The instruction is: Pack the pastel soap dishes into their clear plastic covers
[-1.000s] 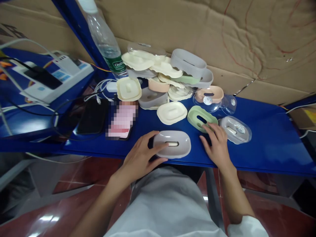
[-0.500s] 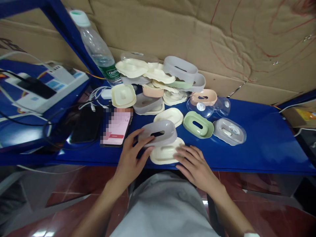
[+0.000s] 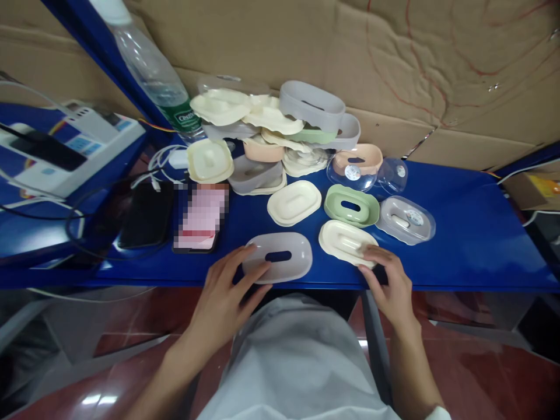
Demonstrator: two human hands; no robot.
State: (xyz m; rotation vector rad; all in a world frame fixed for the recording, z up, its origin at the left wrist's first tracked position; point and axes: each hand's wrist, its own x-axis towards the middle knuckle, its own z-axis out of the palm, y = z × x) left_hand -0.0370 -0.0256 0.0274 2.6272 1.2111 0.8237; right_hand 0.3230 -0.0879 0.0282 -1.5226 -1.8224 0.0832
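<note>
A grey oval dish [image 3: 297, 256] with a slot in its middle lies near the front edge of the blue table. My left hand [image 3: 231, 286] grips its left end, fingertips over the rim and inside. To the right, my right hand [image 3: 389, 280] pinches the right end of a cream oval tray [image 3: 341, 238], thumb below and fingers on top. Behind these lie another cream oval piece [image 3: 294, 202], a green slotted dish [image 3: 333, 205] and a grey piece under a clear cover [image 3: 422, 226].
Stacked cream, grey and peach dishes [image 3: 312, 104] stand at the back against cardboard [image 3: 262, 41]. A water bottle [image 3: 153, 76], a phone [image 3: 203, 216], a black flat device [image 3: 146, 216] and a power strip [image 3: 52, 169] with cables are on the left.
The grey dish has come down flat at the table's front, with my left hand on it. My right hand has moved the cream tray out to the right, beside the green dish.
</note>
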